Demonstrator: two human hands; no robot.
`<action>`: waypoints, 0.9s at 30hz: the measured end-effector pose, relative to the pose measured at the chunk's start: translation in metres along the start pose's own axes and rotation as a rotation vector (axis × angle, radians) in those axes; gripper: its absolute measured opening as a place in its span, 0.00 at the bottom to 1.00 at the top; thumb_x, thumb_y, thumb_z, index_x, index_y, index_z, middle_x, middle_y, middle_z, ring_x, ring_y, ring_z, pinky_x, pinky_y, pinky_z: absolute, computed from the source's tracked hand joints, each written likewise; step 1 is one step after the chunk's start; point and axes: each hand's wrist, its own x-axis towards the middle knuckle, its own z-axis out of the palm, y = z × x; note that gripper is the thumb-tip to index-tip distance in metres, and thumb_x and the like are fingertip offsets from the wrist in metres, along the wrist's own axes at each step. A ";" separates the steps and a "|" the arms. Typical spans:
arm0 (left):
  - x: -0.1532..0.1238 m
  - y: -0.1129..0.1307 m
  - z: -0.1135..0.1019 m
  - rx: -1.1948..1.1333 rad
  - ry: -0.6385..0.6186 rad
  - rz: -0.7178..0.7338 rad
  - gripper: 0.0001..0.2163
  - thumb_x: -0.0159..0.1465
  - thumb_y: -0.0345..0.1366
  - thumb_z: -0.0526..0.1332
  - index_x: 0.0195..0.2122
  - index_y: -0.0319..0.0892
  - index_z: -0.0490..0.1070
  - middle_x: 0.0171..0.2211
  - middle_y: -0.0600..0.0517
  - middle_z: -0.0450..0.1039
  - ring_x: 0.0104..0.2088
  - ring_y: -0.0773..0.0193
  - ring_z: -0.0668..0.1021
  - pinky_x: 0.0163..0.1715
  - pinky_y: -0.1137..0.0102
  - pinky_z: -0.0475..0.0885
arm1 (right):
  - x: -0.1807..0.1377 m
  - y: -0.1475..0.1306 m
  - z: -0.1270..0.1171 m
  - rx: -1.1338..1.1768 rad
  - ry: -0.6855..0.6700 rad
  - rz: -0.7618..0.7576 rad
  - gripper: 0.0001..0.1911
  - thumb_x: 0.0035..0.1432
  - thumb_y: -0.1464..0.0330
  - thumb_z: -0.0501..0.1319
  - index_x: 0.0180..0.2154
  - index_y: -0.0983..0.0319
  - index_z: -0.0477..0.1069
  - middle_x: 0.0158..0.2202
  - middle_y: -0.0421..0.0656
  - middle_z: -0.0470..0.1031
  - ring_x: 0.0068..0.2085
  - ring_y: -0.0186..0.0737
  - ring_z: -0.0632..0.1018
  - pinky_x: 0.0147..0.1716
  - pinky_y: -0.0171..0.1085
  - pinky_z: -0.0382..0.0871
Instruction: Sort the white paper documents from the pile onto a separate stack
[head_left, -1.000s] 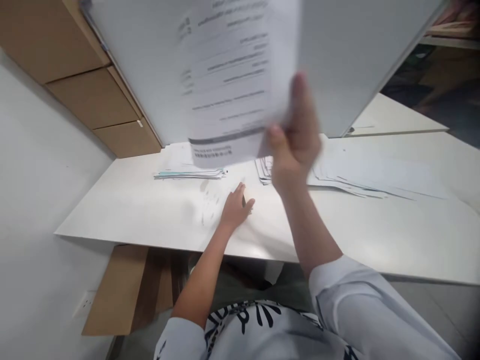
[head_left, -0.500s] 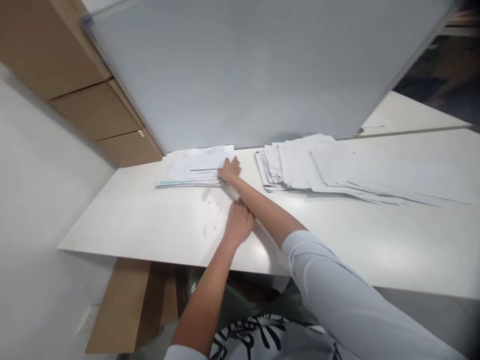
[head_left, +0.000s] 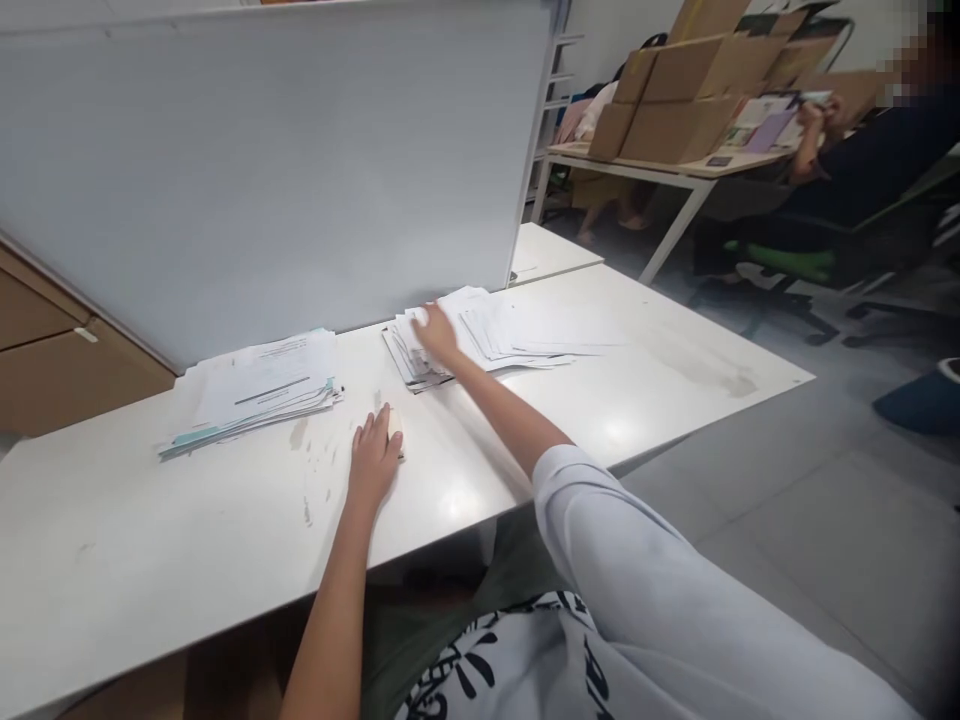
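Note:
My left hand [head_left: 375, 455] rests low over the white table, fingers curled beside a small cream-coloured object [head_left: 395, 422] that shows between the index finger and thumb. Most of that object is covered, so its kind cannot be made out. Farther right, my right hand [head_left: 437, 335] reaches across to a fanned pile of loose papers [head_left: 491, 330], fingers spread over its left part. To the left lies a neater stack of printed papers [head_left: 259, 385] with a bluish sheet near the bottom; neither hand touches it.
A whiteboard panel [head_left: 270, 170] stands along the back edge of the table [head_left: 225, 530]. Cardboard boxes [head_left: 82, 375] are at the left. Beyond on the right are another table with boxes [head_left: 675, 110], a seated person [head_left: 877, 160] and an office chair [head_left: 787, 262].
The view has swung to the right. My right hand has left the left paper stack and moved over to the fanned pile. My left hand stays low on the table, with the cream-coloured object now visible.

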 end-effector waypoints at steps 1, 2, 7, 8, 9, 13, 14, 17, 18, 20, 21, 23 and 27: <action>0.000 -0.001 0.000 -0.008 -0.002 -0.004 0.26 0.69 0.43 0.43 0.66 0.41 0.52 0.66 0.46 0.55 0.67 0.55 0.54 0.65 0.55 0.46 | 0.003 0.029 -0.024 -0.091 0.067 0.098 0.28 0.65 0.64 0.51 0.62 0.71 0.57 0.66 0.56 0.54 0.67 0.47 0.54 0.63 0.45 0.47; 0.001 -0.001 0.000 -0.015 -0.002 -0.006 0.26 0.69 0.43 0.43 0.66 0.41 0.52 0.66 0.46 0.55 0.67 0.55 0.54 0.65 0.55 0.45 | 0.003 0.058 -0.048 -0.193 0.100 0.201 0.32 0.64 0.60 0.53 0.63 0.71 0.54 0.67 0.58 0.49 0.67 0.53 0.51 0.63 0.50 0.46; 0.003 -0.006 0.001 -0.035 0.036 -0.014 0.25 0.69 0.41 0.41 0.65 0.40 0.55 0.65 0.45 0.57 0.67 0.55 0.55 0.65 0.53 0.48 | -0.057 0.170 -0.136 -0.406 0.008 0.497 0.40 0.63 0.53 0.52 0.64 0.76 0.51 0.67 0.64 0.47 0.67 0.62 0.50 0.63 0.54 0.41; 0.004 -0.008 0.001 -0.038 0.039 -0.012 0.25 0.69 0.41 0.41 0.65 0.40 0.56 0.65 0.44 0.58 0.67 0.54 0.56 0.64 0.53 0.48 | -0.074 0.183 -0.145 -0.420 0.021 0.497 0.39 0.64 0.54 0.52 0.64 0.77 0.51 0.67 0.64 0.47 0.67 0.61 0.49 0.63 0.53 0.39; 0.005 -0.010 0.002 -0.039 0.042 -0.008 0.24 0.69 0.41 0.42 0.65 0.40 0.56 0.65 0.44 0.58 0.67 0.54 0.56 0.64 0.52 0.49 | -0.089 0.193 -0.151 -0.433 0.033 0.499 0.39 0.64 0.55 0.51 0.64 0.78 0.51 0.67 0.65 0.47 0.67 0.62 0.49 0.63 0.52 0.39; 0.009 -0.015 0.002 0.003 0.062 0.010 0.27 0.67 0.45 0.47 0.65 0.41 0.55 0.64 0.44 0.59 0.66 0.52 0.57 0.64 0.52 0.49 | -0.131 0.213 -0.160 -0.473 0.080 0.489 0.37 0.64 0.56 0.51 0.64 0.76 0.52 0.67 0.62 0.49 0.67 0.60 0.51 0.63 0.50 0.40; 0.010 -0.015 0.002 0.017 0.063 0.009 0.28 0.66 0.46 0.48 0.65 0.41 0.55 0.64 0.44 0.59 0.66 0.52 0.57 0.64 0.52 0.49 | -0.136 0.215 -0.161 -0.477 0.096 0.489 0.37 0.64 0.56 0.51 0.64 0.76 0.52 0.67 0.61 0.50 0.67 0.59 0.51 0.63 0.48 0.41; 0.011 -0.012 -0.001 0.036 0.053 -0.013 0.30 0.66 0.48 0.48 0.66 0.39 0.54 0.64 0.43 0.59 0.66 0.53 0.57 0.65 0.54 0.49 | -0.141 0.215 -0.163 -0.473 0.151 0.493 0.36 0.64 0.58 0.52 0.65 0.75 0.50 0.66 0.58 0.54 0.66 0.55 0.55 0.62 0.44 0.46; 0.011 -0.010 -0.002 0.038 0.051 -0.022 0.30 0.66 0.49 0.47 0.66 0.39 0.53 0.64 0.43 0.59 0.66 0.53 0.57 0.65 0.54 0.49 | -0.141 0.214 -0.164 -0.467 0.171 0.495 0.36 0.64 0.59 0.53 0.65 0.74 0.50 0.65 0.57 0.57 0.65 0.54 0.56 0.61 0.43 0.48; 0.010 -0.006 -0.005 0.041 0.051 -0.041 0.31 0.66 0.50 0.46 0.67 0.38 0.51 0.65 0.42 0.58 0.66 0.53 0.57 0.65 0.56 0.49 | -0.141 0.212 -0.167 -0.451 0.213 0.497 0.33 0.64 0.61 0.53 0.64 0.73 0.52 0.62 0.58 0.62 0.63 0.53 0.60 0.58 0.42 0.52; 0.010 -0.004 -0.006 0.044 0.051 -0.049 0.31 0.66 0.50 0.46 0.67 0.38 0.51 0.65 0.43 0.57 0.66 0.53 0.57 0.65 0.56 0.49 | -0.141 0.211 -0.168 -0.441 0.234 0.499 0.32 0.64 0.63 0.52 0.64 0.72 0.53 0.60 0.58 0.65 0.62 0.52 0.63 0.57 0.42 0.54; 0.008 -0.001 -0.007 0.049 0.049 -0.063 0.32 0.66 0.51 0.45 0.67 0.39 0.51 0.66 0.44 0.56 0.66 0.52 0.58 0.65 0.56 0.49 | -0.142 0.209 -0.171 -0.419 0.272 0.509 0.28 0.64 0.67 0.51 0.62 0.71 0.57 0.54 0.58 0.71 0.57 0.51 0.69 0.53 0.42 0.57; 0.006 0.005 -0.010 0.053 0.040 -0.094 0.32 0.65 0.51 0.45 0.67 0.39 0.51 0.66 0.44 0.55 0.65 0.49 0.58 0.64 0.54 0.52 | -0.147 0.208 -0.177 -0.377 0.327 0.545 0.25 0.63 0.72 0.46 0.60 0.69 0.60 0.51 0.55 0.74 0.52 0.49 0.73 0.50 0.41 0.60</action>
